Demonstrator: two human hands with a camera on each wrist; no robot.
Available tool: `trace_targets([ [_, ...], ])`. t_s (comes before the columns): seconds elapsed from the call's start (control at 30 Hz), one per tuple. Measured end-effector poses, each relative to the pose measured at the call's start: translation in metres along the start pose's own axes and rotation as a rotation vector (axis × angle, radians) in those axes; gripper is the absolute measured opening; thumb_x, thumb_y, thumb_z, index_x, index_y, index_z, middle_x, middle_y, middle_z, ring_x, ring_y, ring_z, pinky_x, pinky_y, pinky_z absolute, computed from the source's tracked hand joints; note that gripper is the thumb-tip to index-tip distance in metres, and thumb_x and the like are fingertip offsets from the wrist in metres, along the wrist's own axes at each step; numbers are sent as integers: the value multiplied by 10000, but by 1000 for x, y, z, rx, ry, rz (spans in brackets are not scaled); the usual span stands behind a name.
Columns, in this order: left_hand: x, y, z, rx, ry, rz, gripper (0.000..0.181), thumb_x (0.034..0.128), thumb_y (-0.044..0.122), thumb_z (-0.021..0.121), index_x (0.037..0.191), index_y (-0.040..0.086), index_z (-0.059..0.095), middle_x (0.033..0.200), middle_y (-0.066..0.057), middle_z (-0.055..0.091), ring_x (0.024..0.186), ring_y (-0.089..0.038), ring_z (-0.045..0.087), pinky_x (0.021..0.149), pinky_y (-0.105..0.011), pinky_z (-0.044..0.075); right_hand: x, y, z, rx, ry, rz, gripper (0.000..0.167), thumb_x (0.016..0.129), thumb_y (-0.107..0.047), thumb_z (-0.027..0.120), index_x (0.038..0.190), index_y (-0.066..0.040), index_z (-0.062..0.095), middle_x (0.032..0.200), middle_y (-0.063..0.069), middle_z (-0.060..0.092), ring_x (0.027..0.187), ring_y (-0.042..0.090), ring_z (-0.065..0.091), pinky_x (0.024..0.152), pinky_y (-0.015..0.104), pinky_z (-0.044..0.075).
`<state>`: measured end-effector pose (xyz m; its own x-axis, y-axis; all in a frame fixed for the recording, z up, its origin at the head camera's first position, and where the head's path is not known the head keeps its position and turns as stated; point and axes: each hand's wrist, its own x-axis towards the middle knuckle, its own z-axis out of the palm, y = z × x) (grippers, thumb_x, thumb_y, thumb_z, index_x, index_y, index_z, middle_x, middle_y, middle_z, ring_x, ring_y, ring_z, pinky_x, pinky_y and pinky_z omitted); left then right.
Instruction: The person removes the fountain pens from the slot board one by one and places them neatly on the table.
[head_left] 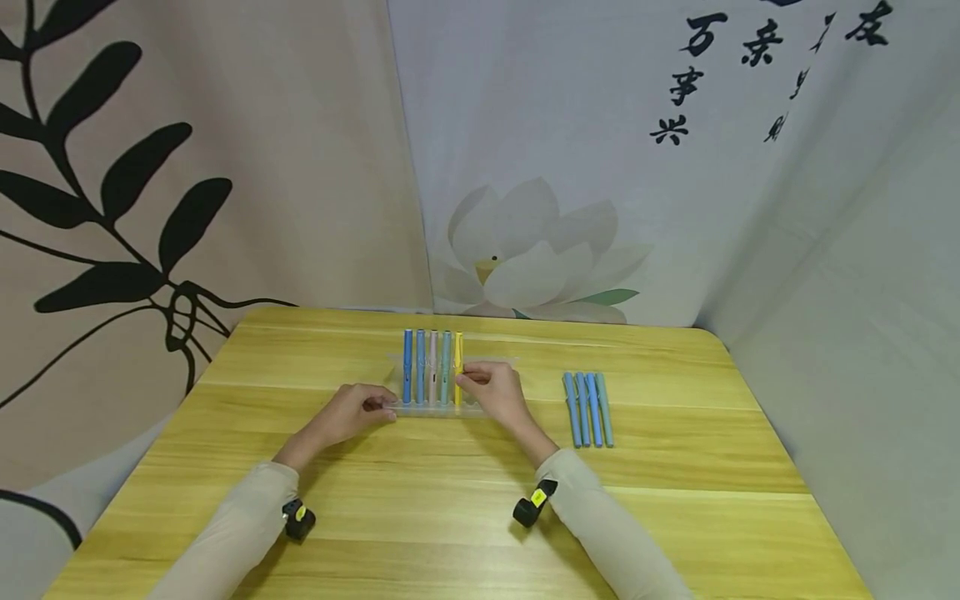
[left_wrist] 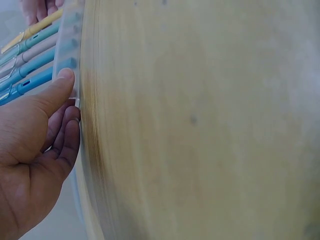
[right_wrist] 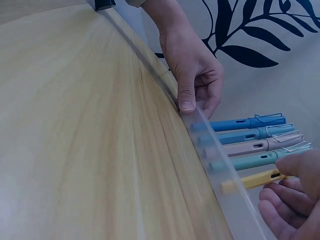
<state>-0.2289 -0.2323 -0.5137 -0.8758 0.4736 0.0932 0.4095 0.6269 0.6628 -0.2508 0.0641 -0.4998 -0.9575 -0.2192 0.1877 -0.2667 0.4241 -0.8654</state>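
A clear plastic holder (head_left: 420,411) stands on the table with several pens upright in a row: dark blue (head_left: 407,367), lighter blue (head_left: 421,367), pale pink (head_left: 432,367), green (head_left: 446,367) and yellow (head_left: 458,350). My left hand (head_left: 352,414) grips the holder's left end, thumb on its front face in the left wrist view (left_wrist: 35,135). My right hand (head_left: 497,392) pinches the yellow pen (right_wrist: 255,180) between thumb and fingers; its lower end is inside the holder (right_wrist: 227,200).
Several pens, blue (head_left: 583,408) and one green (head_left: 604,410), lie side by side on the wooden table (head_left: 420,517), right of my right hand. Curtains with a leaf print and a flower hang behind the table's far edge.
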Motion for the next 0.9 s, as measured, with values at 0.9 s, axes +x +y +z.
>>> trace_targets([
  [0.9,1,-1,0,6,-4,14,232,951,177,743,1154,66,752,933,65,722,868,-92,667,798,-293,568,2,-8,-1,6,17,24,223,950,-232,757,1085,-54,776,987,52,771,881,160,720,768,301,595],
])
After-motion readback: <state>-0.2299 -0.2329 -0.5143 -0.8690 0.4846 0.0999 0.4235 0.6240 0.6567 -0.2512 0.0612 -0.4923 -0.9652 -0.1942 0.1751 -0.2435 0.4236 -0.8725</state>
